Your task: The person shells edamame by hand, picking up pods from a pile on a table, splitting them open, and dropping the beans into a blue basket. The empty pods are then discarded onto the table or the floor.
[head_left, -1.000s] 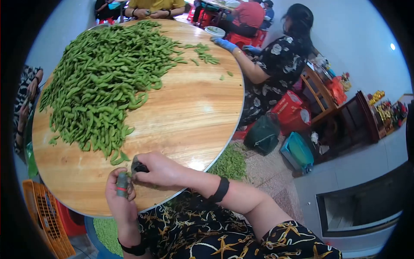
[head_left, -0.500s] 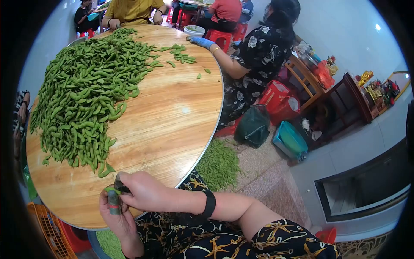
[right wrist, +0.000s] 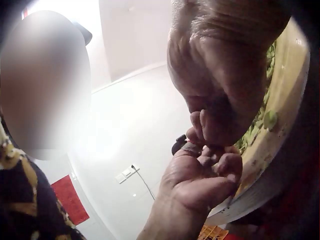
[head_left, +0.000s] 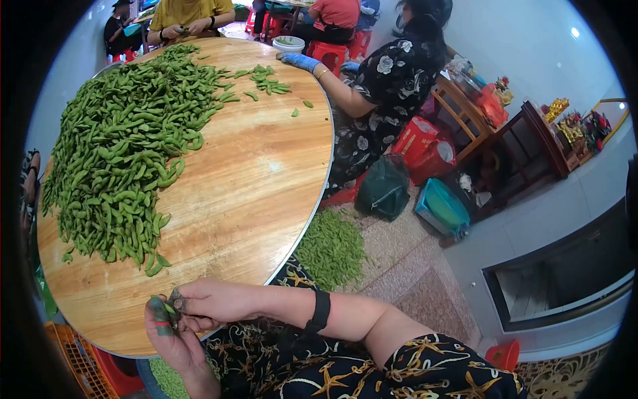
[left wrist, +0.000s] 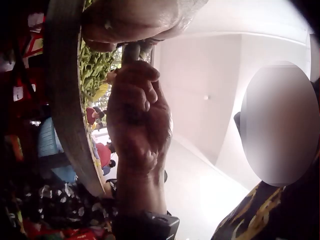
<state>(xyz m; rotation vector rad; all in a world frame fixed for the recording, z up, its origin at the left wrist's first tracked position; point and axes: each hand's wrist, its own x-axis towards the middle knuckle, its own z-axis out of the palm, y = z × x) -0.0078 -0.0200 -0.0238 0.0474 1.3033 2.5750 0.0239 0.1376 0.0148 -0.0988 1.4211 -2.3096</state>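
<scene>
Over the near edge of the round table, my left hand (head_left: 176, 342) pinches a green soybean pod (head_left: 171, 308) between thumb and fingers. A grey-green cover with a red band sits on the left thumb. My right hand (head_left: 216, 299) meets it from the right, its dark-covered thumb and curled fingers pinching at the same pod. In the right wrist view, the right hand (right wrist: 220, 85) overlaps the fingertips of the left hand (right wrist: 195, 182) and hides the pod. A large heap of soybean pods (head_left: 119, 159) lies on the table beyond my hands.
The wooden tabletop (head_left: 232, 199) has a metal rim. Below it stand an orange crate (head_left: 73, 352) and a basin of shelled beans (head_left: 166, 378). Green husks (head_left: 330, 249) cover the floor to the right. A person with blue gloves (head_left: 299, 62) sits at the right edge.
Both hands stay together and shift left and down in the head view, which has itself turned. The pod shows between them. The person across has brought both hands together.
</scene>
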